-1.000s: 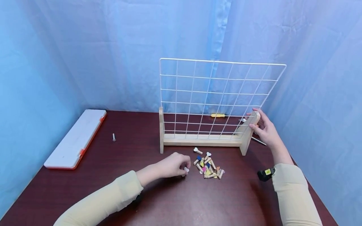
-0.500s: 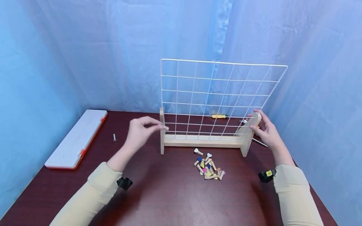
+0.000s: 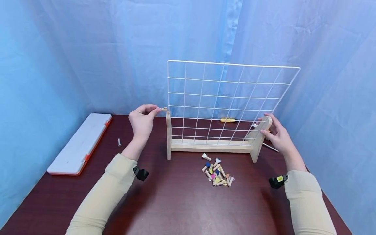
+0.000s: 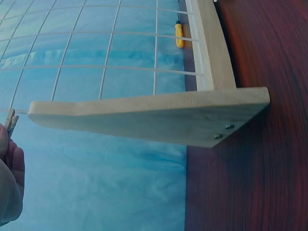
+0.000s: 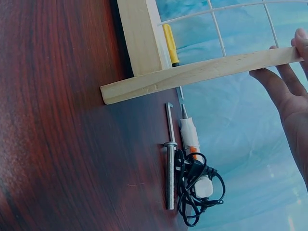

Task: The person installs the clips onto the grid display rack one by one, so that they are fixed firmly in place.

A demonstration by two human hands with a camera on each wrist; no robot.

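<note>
A dark reddish-brown table (image 3: 182, 205) with streaky grain and a glossy patch near the front meets pale blue, softly creased curtains (image 3: 132, 49) at its back and sides. A wooden stand (image 3: 211, 148) on it holds an upright white wire grid (image 3: 217, 95). The left hand (image 3: 142, 121) pinches a small clothespin (image 3: 163, 108) tightly between thumb and fingers, at the grid's left edge just above the stand's left upright; whether it bites the wire I cannot tell. The right hand (image 3: 277, 137) grips the right upright's top, thumb and fingers on opposite faces. In front lies a pile of heart-topped clothespins (image 3: 216, 173). To the left sit a white, orange-edged box (image 3: 77, 143) and a bolt (image 3: 119, 142); behind the grid, a yellow-handled screwdriver (image 3: 227, 120); by the right upright, a coiled black cord (image 5: 196, 180).
</note>
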